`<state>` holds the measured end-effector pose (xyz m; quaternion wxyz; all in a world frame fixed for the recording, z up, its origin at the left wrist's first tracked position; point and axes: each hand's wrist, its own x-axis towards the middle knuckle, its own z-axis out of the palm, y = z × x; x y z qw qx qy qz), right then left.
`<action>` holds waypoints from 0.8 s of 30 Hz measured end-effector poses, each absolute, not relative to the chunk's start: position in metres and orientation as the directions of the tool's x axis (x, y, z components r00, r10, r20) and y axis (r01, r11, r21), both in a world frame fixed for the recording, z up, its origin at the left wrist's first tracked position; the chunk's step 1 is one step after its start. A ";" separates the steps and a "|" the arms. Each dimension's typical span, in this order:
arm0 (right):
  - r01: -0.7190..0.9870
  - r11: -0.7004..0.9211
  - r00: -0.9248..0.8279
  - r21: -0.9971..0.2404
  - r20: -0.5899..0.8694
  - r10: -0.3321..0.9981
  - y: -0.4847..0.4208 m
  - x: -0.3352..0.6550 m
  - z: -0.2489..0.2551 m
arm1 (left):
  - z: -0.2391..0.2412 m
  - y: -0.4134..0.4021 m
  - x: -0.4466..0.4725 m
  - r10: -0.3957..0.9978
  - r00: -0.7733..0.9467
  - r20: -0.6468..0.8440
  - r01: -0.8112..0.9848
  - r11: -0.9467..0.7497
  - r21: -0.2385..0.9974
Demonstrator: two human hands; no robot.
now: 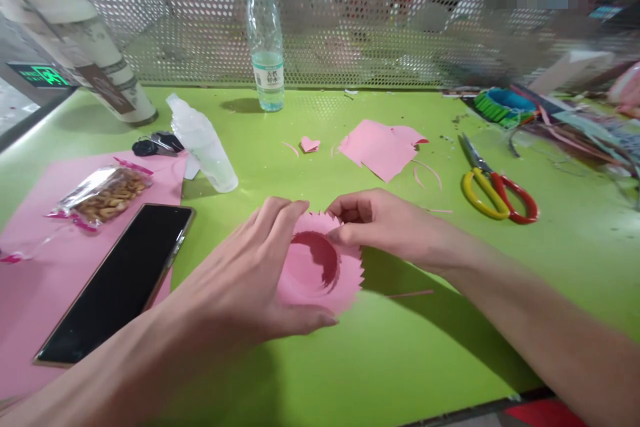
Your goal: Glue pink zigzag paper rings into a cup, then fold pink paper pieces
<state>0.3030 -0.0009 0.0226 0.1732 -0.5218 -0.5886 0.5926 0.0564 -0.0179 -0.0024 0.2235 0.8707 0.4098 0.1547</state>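
Observation:
A round pink paper piece [353, 280] with a zigzag outer edge and a sunken, cup-like middle is between my hands, just above the green table or resting on it; I cannot tell which. My left hand [250, 273] grips its left side, thumb along the near edge and fingers over the far edge. At the far right of the rim, my right hand [373, 220] pinches the paper between thumb and curled fingers. Beyond them lie a pink paper sheet [383, 147], a small folded pink scrap [309, 145] and thin pink strips.
Scissors [493, 190] with yellow and red handles lie at right, near a green-blue roll [505, 107] and loose ribbons. A water bottle [267, 60], tumbler [107, 67] and white squeeze bottle [205, 147] stand behind. A phone [117, 283] and snack bag [103, 193] lie left on pink paper.

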 end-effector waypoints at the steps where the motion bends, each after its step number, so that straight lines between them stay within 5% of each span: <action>1: 0.391 -0.245 -0.394 -0.887 -0.402 0.827 -0.001 0.303 0.022 | 0.001 -0.016 0.055 0.824 0.564 0.051 0.659 -0.487 0.574; 5: 0.322 -0.255 -0.390 -0.912 -0.373 0.842 -0.002 0.304 0.023 | 0.015 -0.009 0.049 0.900 0.396 -0.182 0.502 -0.046 0.863; 9: 0.279 -0.258 -0.379 -0.925 -0.353 0.855 -0.003 0.300 0.026 | 0.018 -0.003 0.048 0.842 0.443 -0.308 0.275 0.200 0.940; 13: 0.248 -0.262 -0.367 -0.933 -0.341 0.865 -0.004 0.299 0.023 | 0.016 -0.002 0.051 0.851 0.430 -0.303 0.191 0.242 0.951; 24: 0.190 -0.176 -0.382 -0.966 -0.238 0.893 -0.004 0.300 0.011 | 0.022 -0.003 0.050 0.878 0.401 -0.262 0.298 0.146 0.943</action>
